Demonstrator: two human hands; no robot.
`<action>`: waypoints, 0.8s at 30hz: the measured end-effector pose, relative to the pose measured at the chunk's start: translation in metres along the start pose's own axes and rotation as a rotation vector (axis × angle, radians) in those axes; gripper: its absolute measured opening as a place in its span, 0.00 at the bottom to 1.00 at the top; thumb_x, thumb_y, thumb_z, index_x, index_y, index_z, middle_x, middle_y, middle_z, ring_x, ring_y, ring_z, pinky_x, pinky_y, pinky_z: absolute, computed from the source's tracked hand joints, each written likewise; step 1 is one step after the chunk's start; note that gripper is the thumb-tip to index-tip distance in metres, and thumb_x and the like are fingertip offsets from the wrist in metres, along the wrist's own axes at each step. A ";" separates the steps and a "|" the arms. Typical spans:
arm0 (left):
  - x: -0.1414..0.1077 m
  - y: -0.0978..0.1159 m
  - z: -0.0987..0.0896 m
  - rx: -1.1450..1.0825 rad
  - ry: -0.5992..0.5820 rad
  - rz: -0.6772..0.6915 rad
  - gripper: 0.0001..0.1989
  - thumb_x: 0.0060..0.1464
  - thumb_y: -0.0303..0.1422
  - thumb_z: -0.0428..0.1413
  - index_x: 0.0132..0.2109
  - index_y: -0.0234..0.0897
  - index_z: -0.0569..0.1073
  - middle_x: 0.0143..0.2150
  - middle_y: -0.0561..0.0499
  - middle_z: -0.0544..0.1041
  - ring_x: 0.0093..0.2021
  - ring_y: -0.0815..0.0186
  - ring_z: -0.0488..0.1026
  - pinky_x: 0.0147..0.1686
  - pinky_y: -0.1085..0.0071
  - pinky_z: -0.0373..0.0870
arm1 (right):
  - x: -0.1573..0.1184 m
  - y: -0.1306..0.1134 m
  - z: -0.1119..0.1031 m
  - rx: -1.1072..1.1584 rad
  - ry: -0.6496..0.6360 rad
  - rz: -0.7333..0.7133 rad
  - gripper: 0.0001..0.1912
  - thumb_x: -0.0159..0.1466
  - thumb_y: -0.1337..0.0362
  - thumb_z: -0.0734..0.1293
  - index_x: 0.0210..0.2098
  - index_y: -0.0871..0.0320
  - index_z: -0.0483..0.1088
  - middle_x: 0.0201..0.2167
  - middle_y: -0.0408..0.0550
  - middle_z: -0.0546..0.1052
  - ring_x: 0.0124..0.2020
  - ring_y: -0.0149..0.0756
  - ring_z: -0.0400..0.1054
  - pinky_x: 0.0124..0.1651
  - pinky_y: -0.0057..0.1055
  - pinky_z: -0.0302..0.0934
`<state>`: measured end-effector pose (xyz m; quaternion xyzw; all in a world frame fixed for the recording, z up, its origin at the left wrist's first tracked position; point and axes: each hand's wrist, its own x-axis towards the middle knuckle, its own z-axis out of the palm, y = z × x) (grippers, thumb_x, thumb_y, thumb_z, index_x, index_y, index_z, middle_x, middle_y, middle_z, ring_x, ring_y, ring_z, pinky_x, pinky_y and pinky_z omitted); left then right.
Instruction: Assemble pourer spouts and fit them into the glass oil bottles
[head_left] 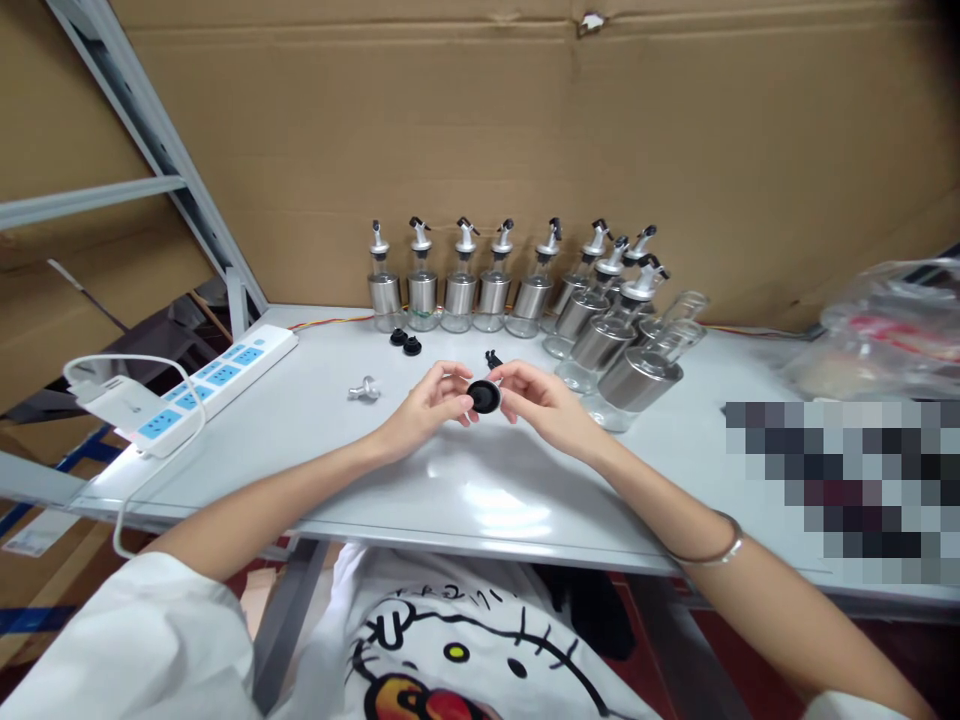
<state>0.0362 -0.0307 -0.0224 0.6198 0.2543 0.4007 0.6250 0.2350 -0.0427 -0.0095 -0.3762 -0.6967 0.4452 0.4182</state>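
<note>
A round black cap [484,397] is held up between both hands over the grey table [420,490]. My left hand [437,402] pinches its left edge between thumb and fingers. On the cap's right edge, my right hand [531,392] has its thumb and fingers closed. Just behind my right fingers lies a small black part [492,358]. To the left of my left hand, a silvery spout piece [365,389] rests on the table. Two more black caps [412,345] sit farther back, in front of the bottles.
Several glass bottles with steel sleeves and pourer tops [459,292] line the back, with sleeved bottles without tops [640,378] at the right. A white power strip [217,390] with a cable lies left. Plastic bags [885,330] sit at the far right. Cardboard [450,130] stands behind.
</note>
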 end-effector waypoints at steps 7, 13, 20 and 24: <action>0.002 -0.001 0.000 0.058 0.077 -0.028 0.19 0.46 0.41 0.64 0.41 0.36 0.70 0.39 0.51 0.73 0.36 0.67 0.73 0.38 0.69 0.70 | -0.003 0.000 0.003 0.184 -0.089 0.087 0.18 0.58 0.55 0.71 0.44 0.56 0.66 0.29 0.46 0.79 0.32 0.37 0.75 0.39 0.37 0.68; 0.001 -0.001 0.002 0.064 0.087 -0.031 0.18 0.46 0.39 0.65 0.39 0.35 0.68 0.38 0.53 0.71 0.34 0.68 0.73 0.40 0.68 0.70 | -0.003 0.003 0.006 0.104 -0.060 0.074 0.20 0.57 0.56 0.71 0.46 0.56 0.66 0.30 0.46 0.77 0.34 0.38 0.74 0.40 0.36 0.67; 0.000 0.004 0.002 0.064 0.087 -0.057 0.17 0.45 0.34 0.65 0.39 0.35 0.68 0.37 0.53 0.71 0.34 0.70 0.72 0.41 0.71 0.69 | -0.003 -0.003 0.006 0.081 -0.056 0.101 0.18 0.54 0.59 0.71 0.42 0.56 0.66 0.29 0.44 0.76 0.33 0.36 0.72 0.39 0.34 0.64; -0.003 0.004 0.002 0.073 0.070 -0.059 0.16 0.46 0.33 0.63 0.40 0.35 0.68 0.37 0.54 0.71 0.36 0.70 0.71 0.42 0.71 0.68 | -0.005 -0.007 0.007 0.083 -0.070 0.130 0.17 0.54 0.61 0.70 0.42 0.56 0.65 0.28 0.43 0.75 0.32 0.35 0.71 0.39 0.33 0.63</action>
